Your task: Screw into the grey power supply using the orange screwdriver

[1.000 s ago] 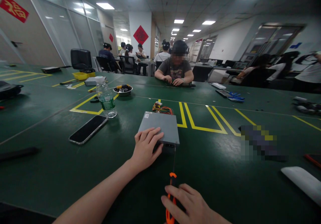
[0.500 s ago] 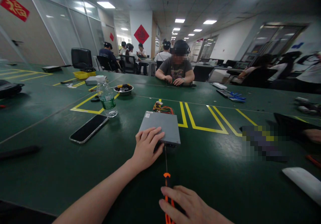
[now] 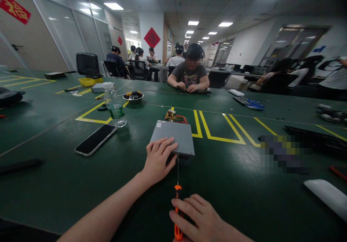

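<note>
A grey computer power supply (image 3: 177,135) lies on the green table in front of me, its bundle of coloured cables (image 3: 175,117) at the far side. My left hand (image 3: 159,159) holds it at the near left corner, fingers across the top and thumb by the front side. In my right hand (image 3: 196,216) is a screwdriver (image 3: 178,195) with an orange and black handle, gripped between thumb and fingers. Its thin shaft points away from me to the near side of the power supply. Whether the tip sits on a screw cannot be made out.
A phone (image 3: 96,139) and a plastic bottle (image 3: 116,108) stand left of the power supply. Behind them is a metal bowl (image 3: 133,97) of small parts. A white object (image 3: 326,198) lies at right. Across the table sits a person (image 3: 193,74); yellow tape (image 3: 225,140) marks the surface.
The screwdriver handle and my right hand have shifted slightly left, and the handle looks turned. Another person's hand at the far right has left the view. My left hand stays put.
</note>
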A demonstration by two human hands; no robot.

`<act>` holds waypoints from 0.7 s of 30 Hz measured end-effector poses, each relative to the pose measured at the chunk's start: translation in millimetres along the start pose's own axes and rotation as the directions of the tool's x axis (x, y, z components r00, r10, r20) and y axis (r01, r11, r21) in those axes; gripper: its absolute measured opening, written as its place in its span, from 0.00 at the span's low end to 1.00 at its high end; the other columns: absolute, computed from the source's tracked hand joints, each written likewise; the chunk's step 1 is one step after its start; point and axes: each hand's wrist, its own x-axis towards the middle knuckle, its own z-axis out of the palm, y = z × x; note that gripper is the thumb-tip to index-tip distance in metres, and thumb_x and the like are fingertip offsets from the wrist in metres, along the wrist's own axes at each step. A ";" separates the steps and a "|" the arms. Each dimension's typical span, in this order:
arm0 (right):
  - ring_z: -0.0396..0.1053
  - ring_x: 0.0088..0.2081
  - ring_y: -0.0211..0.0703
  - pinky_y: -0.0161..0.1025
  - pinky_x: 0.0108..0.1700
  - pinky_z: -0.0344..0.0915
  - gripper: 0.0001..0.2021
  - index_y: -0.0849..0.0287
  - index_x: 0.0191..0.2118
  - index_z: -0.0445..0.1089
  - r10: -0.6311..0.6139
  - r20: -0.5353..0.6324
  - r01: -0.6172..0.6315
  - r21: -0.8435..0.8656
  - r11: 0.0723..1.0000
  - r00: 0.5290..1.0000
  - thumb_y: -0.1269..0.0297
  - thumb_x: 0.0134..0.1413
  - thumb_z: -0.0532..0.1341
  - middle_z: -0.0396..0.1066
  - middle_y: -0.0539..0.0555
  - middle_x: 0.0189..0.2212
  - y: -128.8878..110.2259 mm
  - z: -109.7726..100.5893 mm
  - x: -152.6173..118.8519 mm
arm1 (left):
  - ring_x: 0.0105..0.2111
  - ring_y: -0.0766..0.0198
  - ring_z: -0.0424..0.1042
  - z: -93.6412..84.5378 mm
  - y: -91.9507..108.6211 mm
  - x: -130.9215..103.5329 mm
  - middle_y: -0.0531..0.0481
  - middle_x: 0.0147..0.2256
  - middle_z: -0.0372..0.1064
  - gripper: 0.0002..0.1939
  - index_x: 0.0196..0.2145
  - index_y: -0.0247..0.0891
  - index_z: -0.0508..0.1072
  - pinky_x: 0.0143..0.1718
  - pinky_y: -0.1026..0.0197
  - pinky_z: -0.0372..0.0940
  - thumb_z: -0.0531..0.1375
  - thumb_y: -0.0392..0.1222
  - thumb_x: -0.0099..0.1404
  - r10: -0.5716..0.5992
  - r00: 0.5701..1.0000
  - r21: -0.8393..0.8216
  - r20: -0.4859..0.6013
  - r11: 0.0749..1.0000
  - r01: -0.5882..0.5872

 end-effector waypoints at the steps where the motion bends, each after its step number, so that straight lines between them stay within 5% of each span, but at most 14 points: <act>1: 0.71 0.31 0.41 0.38 0.31 0.68 0.16 0.62 0.41 0.68 -0.004 -0.012 0.004 0.004 1.000 1.000 0.56 0.63 0.50 0.73 0.58 0.38 0.5 1.9 -0.1 | 0.54 0.56 0.58 -0.2 0.0 0.0 0.51 0.54 0.63 0.15 0.49 0.45 0.66 0.49 0.50 0.49 0.53 0.43 0.64 0.000 1.000 0.000 0.002 1.000 0.000; 6: 0.70 0.34 0.40 0.36 0.35 0.68 0.16 0.63 0.37 0.68 -0.014 -0.036 0.014 0.014 1.000 0.999 0.57 0.63 0.50 0.72 0.58 0.42 1.5 2.9 -2.0 | 0.54 0.55 0.58 -1.3 -0.1 -0.4 0.50 0.54 0.62 0.16 0.50 0.45 0.65 0.49 0.50 0.48 0.54 0.42 0.63 0.010 1.000 -0.009 0.007 1.000 -0.010; 13: 0.71 0.40 0.40 0.35 0.41 0.68 0.15 0.57 0.49 0.65 0.004 0.069 -0.003 -0.026 1.000 0.998 0.58 0.65 0.47 0.71 0.57 0.44 -2.0 -1.8 0.3 | 0.54 0.55 0.57 -1.1 0.3 -0.7 0.51 0.55 0.62 0.18 0.50 0.45 0.64 0.50 0.51 0.48 0.54 0.42 0.62 0.007 1.000 -0.004 0.018 1.000 -0.007; 18: 0.70 0.31 0.36 0.35 0.36 0.68 0.09 0.59 0.37 0.67 -0.071 -0.033 0.070 -0.027 0.997 0.997 0.62 0.61 0.53 0.71 0.59 0.44 0.7 11.8 -7.9 | 0.54 0.56 0.57 -1.5 0.1 -0.7 0.50 0.55 0.62 0.18 0.50 0.44 0.65 0.50 0.51 0.48 0.54 0.42 0.62 0.008 1.000 -0.011 0.020 1.000 -0.008; 21: 0.70 0.34 0.37 0.34 0.38 0.68 0.10 0.60 0.36 0.67 -0.055 -0.018 0.055 -0.007 0.998 0.998 0.62 0.62 0.52 0.71 0.60 0.43 1.9 13.9 -10.6 | 0.54 0.55 0.57 -0.5 -0.4 -0.9 0.49 0.55 0.62 0.18 0.50 0.44 0.65 0.50 0.51 0.48 0.54 0.42 0.62 0.008 1.000 -0.019 0.019 1.000 -0.007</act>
